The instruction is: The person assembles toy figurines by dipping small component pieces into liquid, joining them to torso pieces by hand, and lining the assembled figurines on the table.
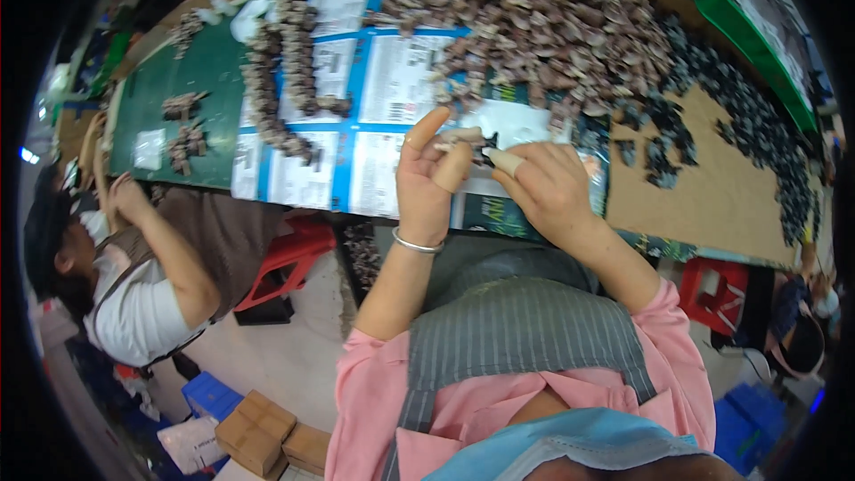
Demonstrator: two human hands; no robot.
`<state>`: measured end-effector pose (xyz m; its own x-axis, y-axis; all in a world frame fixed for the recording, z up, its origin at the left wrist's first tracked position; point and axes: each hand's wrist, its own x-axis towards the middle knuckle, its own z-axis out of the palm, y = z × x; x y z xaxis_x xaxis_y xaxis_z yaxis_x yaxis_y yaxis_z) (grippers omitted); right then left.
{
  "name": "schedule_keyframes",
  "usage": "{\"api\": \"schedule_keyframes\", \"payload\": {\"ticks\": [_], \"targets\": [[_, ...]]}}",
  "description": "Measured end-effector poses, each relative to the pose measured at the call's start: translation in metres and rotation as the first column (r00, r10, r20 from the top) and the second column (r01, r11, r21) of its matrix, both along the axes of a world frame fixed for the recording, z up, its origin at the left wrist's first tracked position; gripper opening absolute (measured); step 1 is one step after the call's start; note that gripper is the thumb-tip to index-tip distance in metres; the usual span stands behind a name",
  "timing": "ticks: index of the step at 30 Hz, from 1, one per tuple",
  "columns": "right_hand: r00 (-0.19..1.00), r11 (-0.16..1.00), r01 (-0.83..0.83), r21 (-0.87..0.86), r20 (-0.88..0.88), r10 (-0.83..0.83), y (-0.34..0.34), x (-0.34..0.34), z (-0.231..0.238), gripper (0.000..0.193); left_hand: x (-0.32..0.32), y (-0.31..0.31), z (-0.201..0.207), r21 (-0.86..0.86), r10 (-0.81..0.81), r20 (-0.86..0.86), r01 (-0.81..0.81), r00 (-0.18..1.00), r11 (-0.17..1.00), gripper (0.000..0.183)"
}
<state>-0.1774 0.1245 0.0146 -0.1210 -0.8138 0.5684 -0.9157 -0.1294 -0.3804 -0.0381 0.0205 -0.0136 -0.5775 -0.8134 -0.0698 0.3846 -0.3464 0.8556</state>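
Note:
My left hand [426, 180] and my right hand [552, 185] meet over the near edge of the table. Between their fingertips is a small black piece [489, 142], partly hidden, its exact kind too small to tell. Both hands are closed in a pinch on it, with pale finger covers on some fingers. Just beyond them lies a white sheet [508, 116]. A large heap of small brown-grey curved pieces [552, 27] spreads past my hands. To the right, small black pieces [668, 138] lie in a cluster on brown cardboard [704, 187].
Long rows of brown-grey pieces [263, 89] stand on blue-and-white printed sheets [378, 160] at the left. A co-worker [134, 276] sits at the green table part [223, 125]. Red stools [289, 263], cardboard boxes [256, 432] and a blue crate [212, 395] are on the floor.

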Motion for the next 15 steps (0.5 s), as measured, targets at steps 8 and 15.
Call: {"api": "schedule_keyframes", "payload": {"ticks": [8, 15], "targets": [[0.989, 0.986, -0.15, 0.079, 0.032, 0.148, -0.025, 0.011, 0.011, 0.024, 0.04, -0.03, 0.0, -0.673, 0.155, 0.513, 0.283, 0.844, 0.683, 0.038], [0.955, 0.96, -0.275, 0.049, 0.127, 0.267, -0.053, 0.018, 0.0, 0.017, 0.035, -0.023, -0.022, -0.861, 0.278, 0.353, 0.194, 0.893, 0.471, 0.042]]}}
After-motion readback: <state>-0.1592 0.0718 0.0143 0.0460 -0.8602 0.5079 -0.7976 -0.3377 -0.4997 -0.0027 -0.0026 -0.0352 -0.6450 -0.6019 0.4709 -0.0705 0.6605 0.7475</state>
